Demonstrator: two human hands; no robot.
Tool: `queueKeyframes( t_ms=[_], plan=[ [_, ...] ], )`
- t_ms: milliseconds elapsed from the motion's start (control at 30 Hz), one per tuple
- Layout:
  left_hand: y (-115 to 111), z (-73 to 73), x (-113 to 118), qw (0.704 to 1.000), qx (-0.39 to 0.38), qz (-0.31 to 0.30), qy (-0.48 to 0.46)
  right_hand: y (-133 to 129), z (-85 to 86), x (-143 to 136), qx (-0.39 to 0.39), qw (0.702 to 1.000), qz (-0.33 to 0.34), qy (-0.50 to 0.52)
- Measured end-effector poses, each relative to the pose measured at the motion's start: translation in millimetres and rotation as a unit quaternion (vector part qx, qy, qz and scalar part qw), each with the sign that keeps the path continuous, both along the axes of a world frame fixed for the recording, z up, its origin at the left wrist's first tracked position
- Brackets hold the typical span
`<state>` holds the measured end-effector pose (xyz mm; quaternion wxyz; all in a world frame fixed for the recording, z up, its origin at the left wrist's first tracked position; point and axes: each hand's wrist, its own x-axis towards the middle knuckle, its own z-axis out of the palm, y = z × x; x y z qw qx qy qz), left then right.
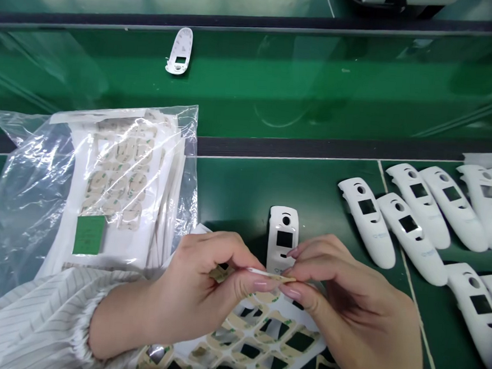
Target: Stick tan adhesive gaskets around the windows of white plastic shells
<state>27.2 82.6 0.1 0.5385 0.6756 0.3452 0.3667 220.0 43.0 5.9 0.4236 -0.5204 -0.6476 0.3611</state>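
Observation:
My left hand [205, 283] pinches a thin tan and white adhesive piece [272, 274] between thumb and forefinger, seen nearly edge-on. At its right end, the thumb and fingertips of my right hand [355, 307] close on the same piece. Just behind the fingers, a white plastic housing [283, 232] with a dark square window lies on the green table. Under both hands spreads a white backing sheet [217, 352] bearing rows of tan-framed adhesive pieces with dark openings. My left hand covers part of this sheet.
On the left, a clear plastic bag [35, 192] holds stacked adhesive sheets [121, 164], with a green block [89, 234] on top. Several white housings [413, 238] lie at the right. A lone white shell [180, 50] rests on the green strip behind a dark rail [274, 147].

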Motion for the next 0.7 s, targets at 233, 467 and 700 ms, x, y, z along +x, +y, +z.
queueKeyframes(
  t_ms=[233, 467, 700],
  plan=[
    [1, -1.5, 1, 0.999, 0.039, 0.013, 0.020, -6, 3.6, -3, 0.055, 0.994, -0.061, -0.073],
    [4, -2.3, 4, 0.999, 0.037, 0.026, 0.020, -12, 8.4, -1, 0.010, 0.998, -0.054, -0.041],
    [3, -7.2, 4, 0.997, -0.044, 0.011, 0.063, -19, 14.3, 5, 0.033, 0.997, -0.007, -0.075]
  ],
)
